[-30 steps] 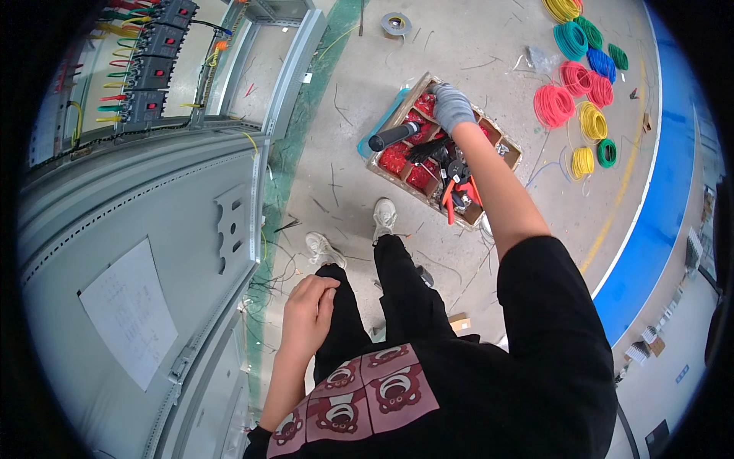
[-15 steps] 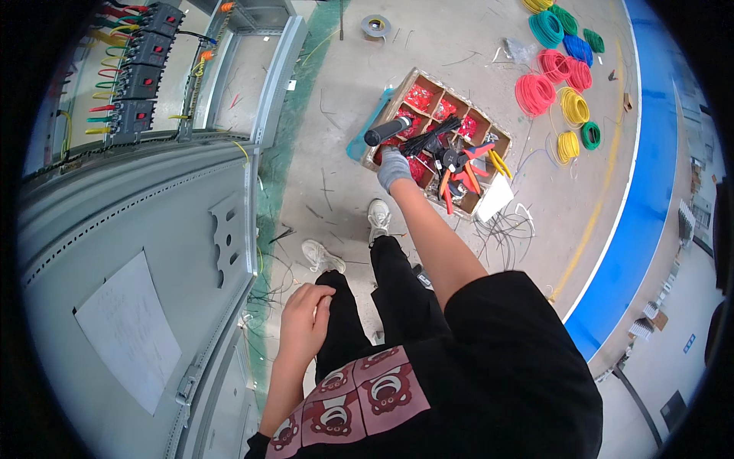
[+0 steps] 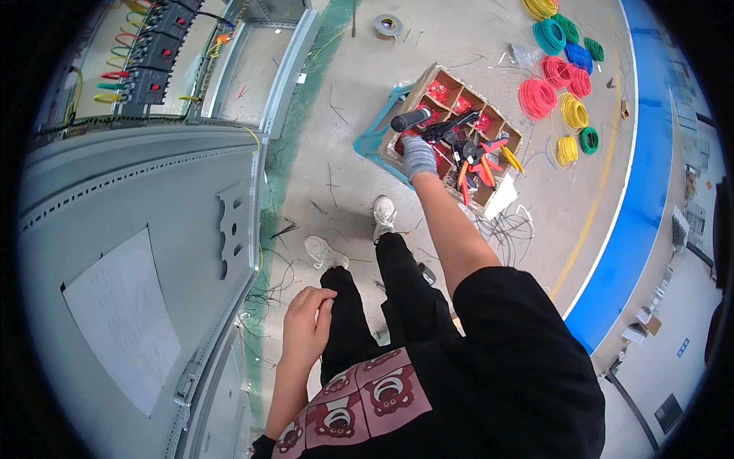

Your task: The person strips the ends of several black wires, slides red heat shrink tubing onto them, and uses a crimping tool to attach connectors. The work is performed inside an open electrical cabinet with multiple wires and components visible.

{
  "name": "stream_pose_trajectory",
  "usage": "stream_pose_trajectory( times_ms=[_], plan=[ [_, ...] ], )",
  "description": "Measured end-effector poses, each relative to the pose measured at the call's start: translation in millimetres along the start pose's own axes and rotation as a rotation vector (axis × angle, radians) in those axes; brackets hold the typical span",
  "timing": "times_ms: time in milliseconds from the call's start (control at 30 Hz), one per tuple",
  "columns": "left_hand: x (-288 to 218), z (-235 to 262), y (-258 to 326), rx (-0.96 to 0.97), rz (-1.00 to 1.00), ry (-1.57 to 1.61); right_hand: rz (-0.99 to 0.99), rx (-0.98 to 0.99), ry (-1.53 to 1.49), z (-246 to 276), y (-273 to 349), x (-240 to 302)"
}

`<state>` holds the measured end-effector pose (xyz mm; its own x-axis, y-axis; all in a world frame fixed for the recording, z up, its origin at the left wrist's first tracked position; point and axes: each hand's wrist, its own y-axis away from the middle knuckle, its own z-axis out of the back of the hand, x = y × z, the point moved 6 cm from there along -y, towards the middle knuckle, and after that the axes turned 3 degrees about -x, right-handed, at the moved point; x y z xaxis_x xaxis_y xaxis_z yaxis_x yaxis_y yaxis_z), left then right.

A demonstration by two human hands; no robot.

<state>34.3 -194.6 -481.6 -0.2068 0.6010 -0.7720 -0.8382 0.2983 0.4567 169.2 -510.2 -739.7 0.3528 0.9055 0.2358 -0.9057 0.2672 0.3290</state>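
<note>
My right hand (image 3: 419, 157), in a grey glove, reaches into the near left compartment of a divided wooden box (image 3: 501, 131). Its fingers are hidden among the contents, so what they touch cannot be seen. Small red parts (image 3: 438, 91) fill several compartments. Right beside the glove lie a black cylindrical tool handle (image 3: 411, 119), a bundle of black cable ties (image 3: 451, 127) and pliers with red-orange handles (image 3: 483, 164). Down by my left thigh, my bare left hand (image 3: 308, 315) is closed, fingers curled against the thumb; anything inside is hidden.
The box rests on a blue plastic stool (image 3: 371, 143). Left stands a grey cabinet door (image 3: 145, 191) with a paper sheet (image 3: 126, 317); breakers (image 3: 157, 53) sit beyond. Coloured wire coils (image 3: 537, 99) lie at the far right. Loose black wires (image 3: 508, 229) and a tape roll (image 3: 388, 27) are on the floor.
The view has shifted slightly, so the box appears further right and more of the blue stool shows. My right hand stays in the box; my left hand keeps its curled pose.
</note>
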Motion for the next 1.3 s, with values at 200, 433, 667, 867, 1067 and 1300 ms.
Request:
stream_pose_trajectory(
  times_ms=[200,433,667,867,1067,1300],
  plan=[
    [7,3,8,0.005,-0.030,0.004,0.029,-0.245,-0.197,2,16,-17],
    [1,0,3,0.011,-0.072,0.039,0.033,-0.313,-0.306,17,27,-25],
    [7,-11,2,-0.014,0.076,0.312,-0.391,-0.182,-1.225,19,37,-25],
    [-28,-25,-51,-0.241,0.330,1.396,-0.033,0.167,-1.369,171,141,119],
    [-119,24,-44,-0.129,0.026,1.869,0.452,0.012,-0.928,277,212,204],
    [-172,86,14,-0.078,-0.380,2.026,0.498,0.299,-1.405,359,246,250]
  ],
)
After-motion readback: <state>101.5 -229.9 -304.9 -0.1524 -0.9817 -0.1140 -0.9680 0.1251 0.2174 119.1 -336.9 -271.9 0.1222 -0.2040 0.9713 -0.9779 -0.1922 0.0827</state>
